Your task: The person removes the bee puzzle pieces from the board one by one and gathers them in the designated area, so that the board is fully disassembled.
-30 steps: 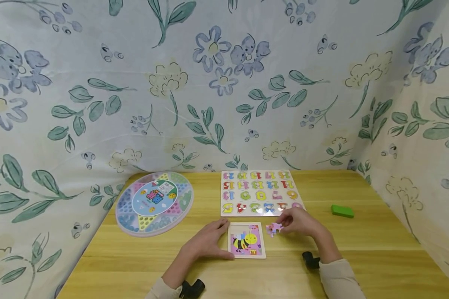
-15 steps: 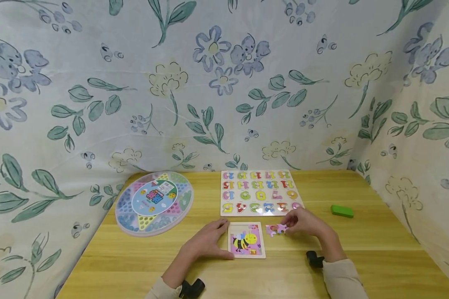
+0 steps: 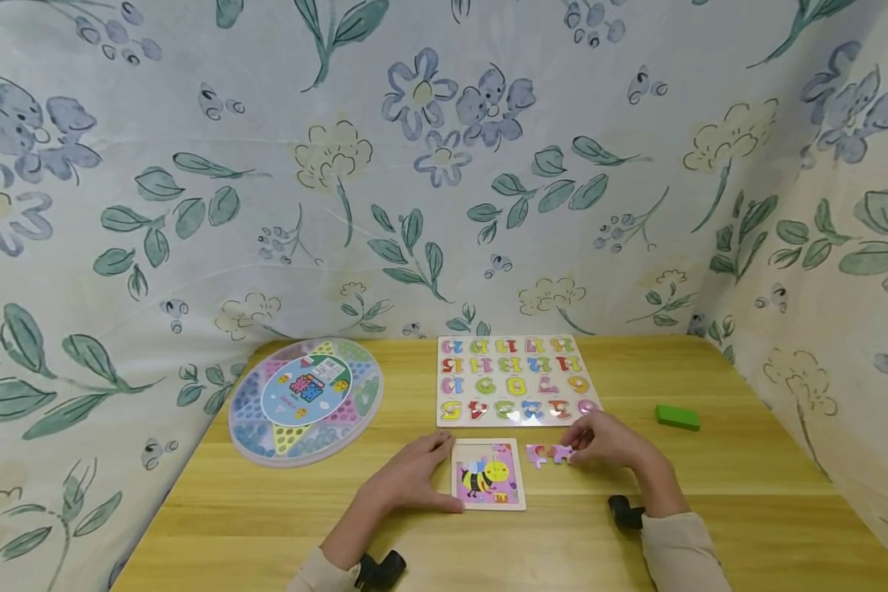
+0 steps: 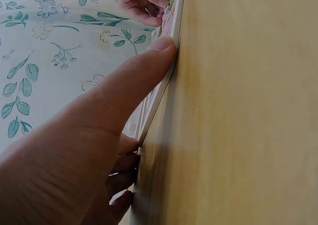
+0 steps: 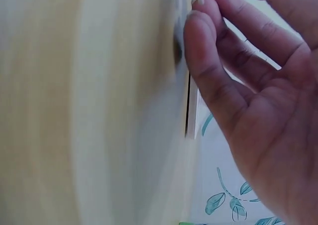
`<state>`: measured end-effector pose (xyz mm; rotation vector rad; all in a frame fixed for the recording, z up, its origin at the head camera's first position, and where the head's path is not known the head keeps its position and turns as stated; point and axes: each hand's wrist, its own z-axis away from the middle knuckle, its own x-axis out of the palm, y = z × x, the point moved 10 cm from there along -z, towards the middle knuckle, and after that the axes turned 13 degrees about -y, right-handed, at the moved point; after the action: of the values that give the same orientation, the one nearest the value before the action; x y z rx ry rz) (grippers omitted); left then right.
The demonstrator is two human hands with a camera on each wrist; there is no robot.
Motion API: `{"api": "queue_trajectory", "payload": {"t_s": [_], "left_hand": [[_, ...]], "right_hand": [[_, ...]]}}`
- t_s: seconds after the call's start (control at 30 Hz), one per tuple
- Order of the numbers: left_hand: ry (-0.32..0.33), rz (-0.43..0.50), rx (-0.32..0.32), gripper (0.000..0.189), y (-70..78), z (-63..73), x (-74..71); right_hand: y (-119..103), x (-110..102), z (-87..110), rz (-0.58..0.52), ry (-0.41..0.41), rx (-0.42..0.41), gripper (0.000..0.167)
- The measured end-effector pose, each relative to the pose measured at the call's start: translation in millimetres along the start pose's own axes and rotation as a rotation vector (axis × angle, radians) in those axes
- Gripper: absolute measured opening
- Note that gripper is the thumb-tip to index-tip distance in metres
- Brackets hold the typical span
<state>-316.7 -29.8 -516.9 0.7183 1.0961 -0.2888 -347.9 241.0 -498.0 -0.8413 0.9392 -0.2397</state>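
In the head view a small square jigsaw puzzle [image 3: 488, 474] with a yellow and black bee lies in a pale wooden frame; its upper left shows bare wood. My left hand [image 3: 410, 477] holds the frame at its left side, thumb at the near corner, fingers at the far one. In the left wrist view the thumb [image 4: 161, 43] presses the frame's edge. Right of the frame lie pink jigsaw pieces [image 3: 540, 454]. My right hand [image 3: 605, 441] pinches the rightmost piece between thumb and fingers; its fingertips partly cover it.
A number puzzle board [image 3: 516, 382] lies just behind the bee puzzle. At the left rests a round board [image 3: 307, 403] with coloured star points. A green block [image 3: 677, 417] sits at the right on the wooden table [image 3: 474, 555]. A floral cloth [image 3: 444, 205] hangs behind.
My right hand has moved slightly to the right, and more of the pink pieces shows beside its fingertips. My left hand has stayed on the frame.
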Motion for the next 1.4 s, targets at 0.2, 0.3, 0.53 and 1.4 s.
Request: {"api": "queue_trajectory", "payload": {"t_s": [0.2, 0.3, 0.53, 1.4], "left_hand": [[0.003, -0.003, -0.001, 0.112, -0.5, -0.2, -0.4], [0.0, 0.0, -0.002, 0.112, -0.8, -0.4, -0.2], [0.002, -0.012, 0.0, 0.112, -0.1, -0.3, -1.3], [0.003, -0.024, 0.009, 0.111, 0.0, -0.1, -0.3]], "right_hand": [[-2.8, 0.2, -0.9, 0.009, 0.01, -0.002, 0.019], [-4.1, 0.1, -1.3, 0.015, 0.013, 0.0, 0.019], [-5.8, 0.3, -2.6, 0.025, 0.019, 0.004, 0.023], [-1.6, 1.0, -5.4, 0.023, 0.035, 0.068, 0.024]]}}
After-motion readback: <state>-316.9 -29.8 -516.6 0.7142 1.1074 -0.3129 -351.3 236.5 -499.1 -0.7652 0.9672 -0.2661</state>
